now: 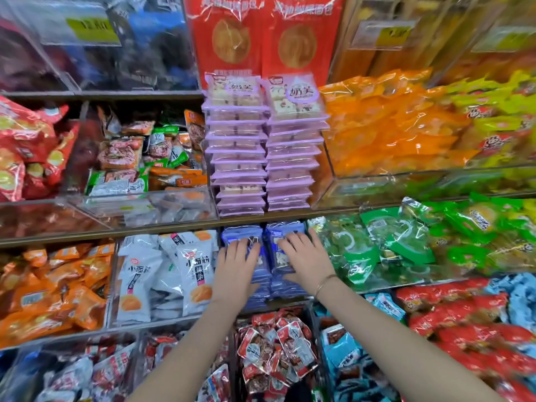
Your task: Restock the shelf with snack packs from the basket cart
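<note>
Filling the view: a shelf [162, 227] of several tiers, split into clear-walled bins of snack packs.
Upper right bin: orange packs [391, 126] heaped loosely, with yellow-green ones to their right.
Top centre: two tall red bread packs [264, 39] standing upright behind the purple stacks.
Middle tier, centre: two side-by-side stacks of purple trays [237, 158], sitting on the tier just above the hands.
Right of the hands: green packs [391, 242] piled in the neighbouring bin.
Left of the hands: white packs [197, 265] standing on end, with orange ones further left.
Task's packs: blue snack packs [285, 227] in two stacks side by side, in the centre bin directly under the purple trays.
Lowest tier: small red packs [275, 349] jumbled below the forearms.
Left hand [236, 265]: fingers straight and together, lying flat on top of the left blue stack, gripping nothing.
Right hand [307, 256]: fingers spread and fairly straight, pressing on top of the right blue stack, thumb at its near edge.
Right wrist: a thin bracelet [324, 281].
</note>
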